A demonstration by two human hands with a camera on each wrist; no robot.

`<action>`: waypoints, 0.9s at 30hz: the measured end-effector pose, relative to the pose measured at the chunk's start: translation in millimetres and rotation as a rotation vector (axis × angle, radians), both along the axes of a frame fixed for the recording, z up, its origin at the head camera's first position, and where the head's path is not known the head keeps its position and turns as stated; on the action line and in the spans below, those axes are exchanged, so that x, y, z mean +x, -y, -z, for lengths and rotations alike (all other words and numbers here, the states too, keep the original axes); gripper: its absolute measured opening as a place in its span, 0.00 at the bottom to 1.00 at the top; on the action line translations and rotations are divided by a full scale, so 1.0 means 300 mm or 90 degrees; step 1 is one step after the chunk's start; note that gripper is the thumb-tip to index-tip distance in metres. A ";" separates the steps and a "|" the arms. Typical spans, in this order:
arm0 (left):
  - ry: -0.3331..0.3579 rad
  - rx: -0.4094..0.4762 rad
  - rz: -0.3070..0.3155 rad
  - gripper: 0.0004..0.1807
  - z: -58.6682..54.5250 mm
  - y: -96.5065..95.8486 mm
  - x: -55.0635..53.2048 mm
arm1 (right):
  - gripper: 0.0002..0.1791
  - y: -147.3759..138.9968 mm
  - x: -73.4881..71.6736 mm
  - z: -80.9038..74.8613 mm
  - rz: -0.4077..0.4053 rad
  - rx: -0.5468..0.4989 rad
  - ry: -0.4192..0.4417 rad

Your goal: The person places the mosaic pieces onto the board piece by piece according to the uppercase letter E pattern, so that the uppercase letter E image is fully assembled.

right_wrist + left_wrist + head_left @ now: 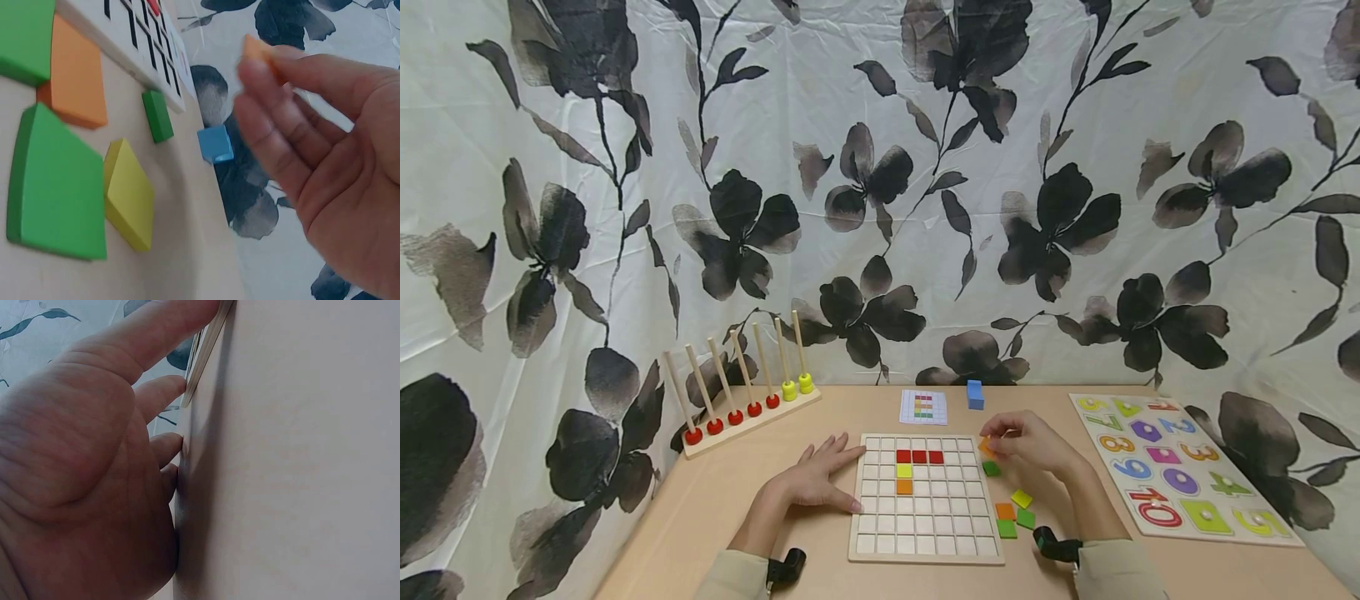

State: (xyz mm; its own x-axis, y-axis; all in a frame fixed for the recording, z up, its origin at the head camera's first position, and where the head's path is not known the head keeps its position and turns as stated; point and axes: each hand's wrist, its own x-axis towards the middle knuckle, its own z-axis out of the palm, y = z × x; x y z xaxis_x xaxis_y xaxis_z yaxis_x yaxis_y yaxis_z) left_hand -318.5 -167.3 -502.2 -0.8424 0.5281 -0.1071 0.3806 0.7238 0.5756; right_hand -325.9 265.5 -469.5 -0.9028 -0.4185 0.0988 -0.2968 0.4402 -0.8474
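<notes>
My left hand [816, 475] lies spread on the table at the left side of a white grid board [936, 523], its thumb and index finger touching the wooden edge. Between thumb and fingertips, my right hand [1033, 442] pinches an orange square tile [255, 47] above the board's upper right edge. Three red tiles [919, 457] sit in a row on the board. Under the leftmost red one come a yellow tile [904, 471] and an orange tile [904, 487]. Beside the board's right edge lie several loose tiles, among them a yellow tile [130, 195] and a green tile [59, 187].
A pattern card [923, 407] and a blue block [975, 395] stand behind the board. To the left is a peg stand [752, 421] with red and yellow beads. A number board [1180, 467] lies at the right. Floral cloth [880, 208] hangs behind the table.
</notes>
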 end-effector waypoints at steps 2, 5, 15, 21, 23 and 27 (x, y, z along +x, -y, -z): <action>-0.001 -0.001 0.001 0.55 0.000 -0.001 0.000 | 0.12 0.009 -0.001 -0.006 -0.004 -0.035 0.005; -0.001 -0.001 0.001 0.55 0.000 -0.001 0.000 | 0.12 0.025 0.001 -0.018 -0.011 -0.078 0.012; 0.002 0.000 0.000 0.55 0.000 -0.002 0.003 | 0.19 0.092 0.016 -0.041 -0.031 -0.096 -0.007; 0.004 0.000 0.000 0.55 -0.002 -0.003 0.003 | 0.16 0.136 0.019 -0.045 -0.022 -0.082 -0.029; 0.003 -0.001 0.000 0.55 -0.003 -0.003 0.003 | 0.16 0.151 0.019 -0.046 -0.024 -0.078 -0.034; 0.000 -0.004 0.000 0.55 -0.004 -0.003 0.003 | 0.15 0.178 0.022 -0.046 -0.032 -0.069 -0.038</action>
